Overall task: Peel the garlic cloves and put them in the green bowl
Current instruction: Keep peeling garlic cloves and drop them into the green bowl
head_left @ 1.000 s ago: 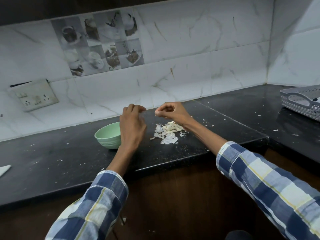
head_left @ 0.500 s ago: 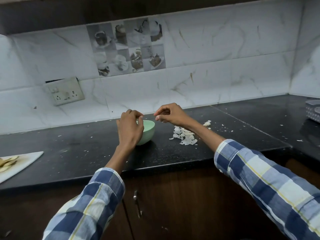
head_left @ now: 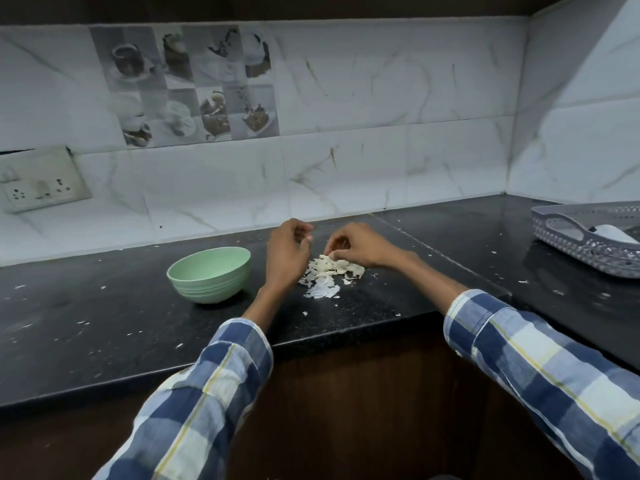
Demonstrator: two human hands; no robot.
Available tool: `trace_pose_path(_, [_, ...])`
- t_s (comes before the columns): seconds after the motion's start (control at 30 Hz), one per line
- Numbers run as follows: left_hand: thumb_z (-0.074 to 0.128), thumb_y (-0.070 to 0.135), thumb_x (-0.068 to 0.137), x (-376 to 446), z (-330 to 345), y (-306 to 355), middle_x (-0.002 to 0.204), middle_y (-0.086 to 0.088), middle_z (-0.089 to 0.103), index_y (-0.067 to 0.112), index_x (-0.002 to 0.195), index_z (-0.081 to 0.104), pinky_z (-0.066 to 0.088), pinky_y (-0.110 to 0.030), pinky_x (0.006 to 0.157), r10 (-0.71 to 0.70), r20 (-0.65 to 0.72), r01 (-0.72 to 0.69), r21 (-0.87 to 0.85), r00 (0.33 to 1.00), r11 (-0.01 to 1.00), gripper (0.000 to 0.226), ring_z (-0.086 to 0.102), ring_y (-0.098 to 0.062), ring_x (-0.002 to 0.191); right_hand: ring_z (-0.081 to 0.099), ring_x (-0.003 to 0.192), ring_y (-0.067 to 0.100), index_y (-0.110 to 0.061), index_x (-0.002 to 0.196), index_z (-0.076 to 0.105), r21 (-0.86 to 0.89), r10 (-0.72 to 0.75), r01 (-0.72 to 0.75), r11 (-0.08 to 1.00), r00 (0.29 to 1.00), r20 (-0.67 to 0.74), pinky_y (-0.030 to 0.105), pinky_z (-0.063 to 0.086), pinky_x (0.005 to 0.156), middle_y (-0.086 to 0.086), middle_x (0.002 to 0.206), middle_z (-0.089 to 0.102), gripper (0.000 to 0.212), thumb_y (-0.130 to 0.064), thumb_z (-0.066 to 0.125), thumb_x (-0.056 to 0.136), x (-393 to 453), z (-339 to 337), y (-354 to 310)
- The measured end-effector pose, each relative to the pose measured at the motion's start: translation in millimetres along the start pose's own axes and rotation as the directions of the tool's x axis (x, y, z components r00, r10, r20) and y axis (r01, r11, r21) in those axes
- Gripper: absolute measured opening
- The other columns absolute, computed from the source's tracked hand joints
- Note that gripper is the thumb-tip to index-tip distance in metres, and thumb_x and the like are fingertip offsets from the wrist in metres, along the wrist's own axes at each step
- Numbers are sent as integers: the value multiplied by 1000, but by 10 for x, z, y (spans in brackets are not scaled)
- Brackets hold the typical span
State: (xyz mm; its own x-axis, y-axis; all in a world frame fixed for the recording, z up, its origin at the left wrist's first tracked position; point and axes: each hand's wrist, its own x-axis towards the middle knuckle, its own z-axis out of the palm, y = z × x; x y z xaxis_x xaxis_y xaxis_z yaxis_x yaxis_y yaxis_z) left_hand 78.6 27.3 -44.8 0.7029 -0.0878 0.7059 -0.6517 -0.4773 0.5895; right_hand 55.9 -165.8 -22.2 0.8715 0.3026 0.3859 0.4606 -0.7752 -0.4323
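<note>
Head view of a black granite counter (head_left: 104, 327) during garlic peeling. The landmark is the green bowl (head_left: 210, 274), which stands upright on the counter; its inside cannot be seen from this angle. Just to the right of the bowl, the left hand (head_left: 287, 252) is raised with its fingers curled and the fingertips drawn together; whether they pinch a clove or a scrap of skin is too small to tell. Farther right of the bowl lies the pile of garlic skins (head_left: 329, 273), loose and pale. The right hand (head_left: 356, 247) is lowered onto the far edge of that pile, its fingertips (head_left: 331, 253) narrowed to a pinch and touching the skins. Half a second earlier both hands were held up near the bowl; the right hand has since dropped to the pile. This probably means one clove is finished and the discarded skin is being laid down, or the next clove is being sought. Well to the right of the bowl, past the counter seam, stands a grey perforated basket (head_left: 568, 233). Above and left of the bowl, a switch socket plate (head_left: 41, 183) is fixed to the marble-tiled wall.
</note>
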Motion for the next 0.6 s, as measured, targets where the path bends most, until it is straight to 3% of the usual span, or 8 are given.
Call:
trace_pose_path(0.1, [65, 9, 100, 22, 143, -123, 107, 2, 73, 14, 114, 72, 58, -39, 96, -159, 10, 159, -34, 987, 987, 16, 66, -9, 97, 64, 81, -4, -13, 104, 79, -83, -32, 35, 996, 999, 37, 11, 44, 73, -10, 90, 73, 13, -16, 78, 92, 60, 52, 22])
trace_pose_path(0.2, [59, 11, 104, 13, 180, -203, 114, 0, 74, 16, 116, 73, 56, -35, 98, -162, 39, 161, 24, 986, 987, 19, 67, -10, 103, 58, 80, -6, -17, 108, 77, -139, -30, 39, 989, 997, 67, 9, 38, 68, -17, 88, 67, 17, -24, 77, 93, 126, 118, 86])
trace_pose_path(0.27, [54, 6, 104, -1, 161, -224, 113, 1, 74, 16, 115, 73, 55, -34, 96, -164, 24, 163, 30, 986, 986, 24, 67, -11, 103, 63, 82, 2, -17, 108, 76, -148, -10, 20, 989, 997, 70, 19, 45, 74, -12, 94, 70, 14, -25, 70, 98, 162, 169, 127])
trace_pose_path(0.33, [50, 2, 104, -30, 142, -226, 112, -1, 73, 13, 116, 72, 56, -37, 95, -165, 29, 163, 64, 986, 985, 28, 67, -13, 102, 69, 79, 13, -20, 101, 74, -92, 32, -34, 995, 999, -15, 33, 55, 74, -9, 92, 72, 13, -26, 63, 102, 213, 178, 167])
trace_pose_path(0.4, [48, -2, 101, -64, 132, -223, 112, -1, 72, 11, 118, 71, 56, -38, 92, -141, 60, 132, 129, 988, 983, 31, 66, -13, 98, 68, 76, 15, -22, 96, 72, -36, 68, -73, 997, 991, -113, 34, 52, 72, -7, 92, 72, 15, -27, 60, 104, 290, 152, 219])
trace_pose_path(0.47, [49, -6, 97, -92, 138, -215, 112, -1, 72, 11, 117, 71, 54, -38, 90, -107, 92, 89, 181, 990, 979, 34, 64, -15, 100, 67, 86, 14, -18, 102, 73, -51, 89, -95, 994, 990, -110, 32, 49, 82, -2, 103, 74, 14, -23, 60, 104, 366, 142, 268])
trace_pose_path(0.6, [50, -7, 96, -88, 142, -216, 113, -2, 72, 12, 115, 70, 54, -36, 90, -88, 87, 68, 204, 992, 977, 33, 65, -16, 102, 67, 113, 20, -10, 121, 73, -205, 109, -95, 974, 992, 57, 39, 52, 102, 6, 125, 73, 23, -20, 63, 102, 477, 240, 292])
